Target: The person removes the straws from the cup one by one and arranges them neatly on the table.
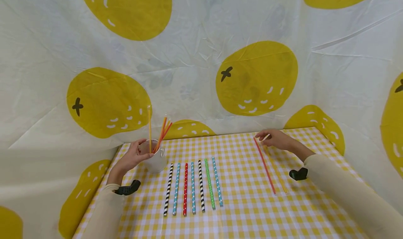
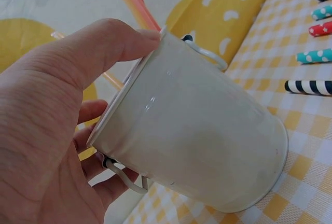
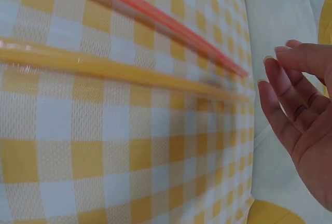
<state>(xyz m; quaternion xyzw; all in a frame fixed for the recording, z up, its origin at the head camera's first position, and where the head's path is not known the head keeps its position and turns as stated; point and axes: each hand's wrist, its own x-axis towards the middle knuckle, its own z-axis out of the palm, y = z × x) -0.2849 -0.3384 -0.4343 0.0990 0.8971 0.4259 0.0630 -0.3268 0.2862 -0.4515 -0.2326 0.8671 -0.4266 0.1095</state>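
1. The white cylindrical metal bucket (image 1: 155, 164), with small side handles, is gripped at its rim by the left hand (image 1: 133, 157), thumb over the edge.
2. Slim yellow and orange-red plastic straws (image 2: 137, 1) are contained in it, leaning.
3. Seven patterned paper straws (image 1: 185, 189) are laid side by side: black-white striped, turquoise dotted, red dotted, turquoise dotted, black-white striped, green dotted, turquoise dotted.
4. A thin red plastic straw (image 1: 264, 166) and a thin yellow plastic straw (image 1: 275, 169) are laid on the checked cloth (image 1: 239, 197).
5. The right hand (image 1: 275, 140) is held near their far ends, fingers loosely bent.

Curtain (image 1: 189, 57): softly bright, crease (image 1: 359, 32) shining at 2 o'clock.
Tablecloth (image 1: 242, 218): soft shadows at 4 and 7 o'clock.
Pail (image 2: 197, 130): dim, small glints toward 10 o'clock.
Yellow straw (image 3: 129, 73): blurred toward 3 o'clock.
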